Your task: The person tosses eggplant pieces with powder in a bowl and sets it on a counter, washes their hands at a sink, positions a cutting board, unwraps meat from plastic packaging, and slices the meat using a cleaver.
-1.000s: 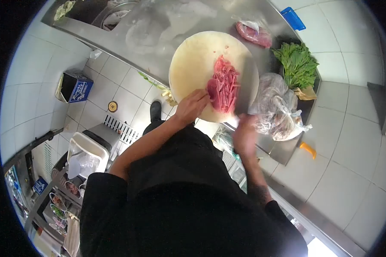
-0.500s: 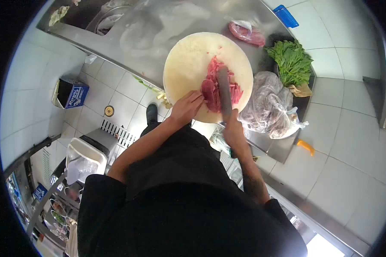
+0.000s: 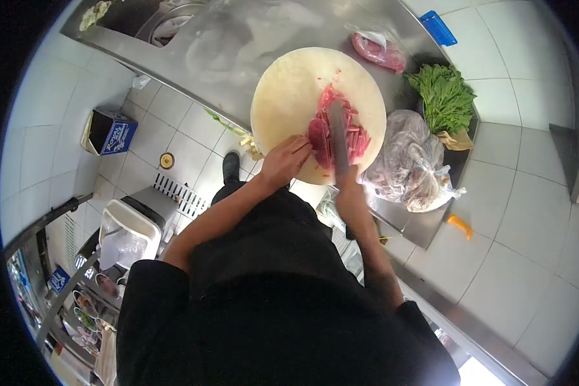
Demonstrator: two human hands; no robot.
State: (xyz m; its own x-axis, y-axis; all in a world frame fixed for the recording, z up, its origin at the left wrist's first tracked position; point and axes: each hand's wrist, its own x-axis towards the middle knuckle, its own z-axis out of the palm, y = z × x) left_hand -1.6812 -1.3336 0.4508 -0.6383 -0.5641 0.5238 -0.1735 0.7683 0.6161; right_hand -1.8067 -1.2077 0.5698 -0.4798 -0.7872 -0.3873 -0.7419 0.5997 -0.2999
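Red meat (image 3: 359,143), partly cut into strips, lies on a round pale cutting board (image 3: 283,90). My left hand (image 3: 287,159) presses its bent fingertips on the left edge of the meat, at an uncut slice (image 3: 317,134). In my right hand (image 3: 353,198) is the handle of a cleaver (image 3: 338,138). The blade points away from me and stands in the meat, just right of my left fingertips, with cut strips on both sides. The handle is mostly hidden by my fingers.
Steel counter (image 3: 225,64) under the board. Right of the board are wrapped meat (image 3: 378,53), leafy greens (image 3: 445,96) and a filled plastic bag (image 3: 405,157). A white bin (image 3: 132,231) and a blue box (image 3: 112,133) stand at the left. An orange handle (image 3: 460,226) shows beyond the counter.
The cleaver, blurred at the board's right side a second ago, has come left into the meat with my right hand. Some strips now lie further right. My left hand remains at the meat's left edge.
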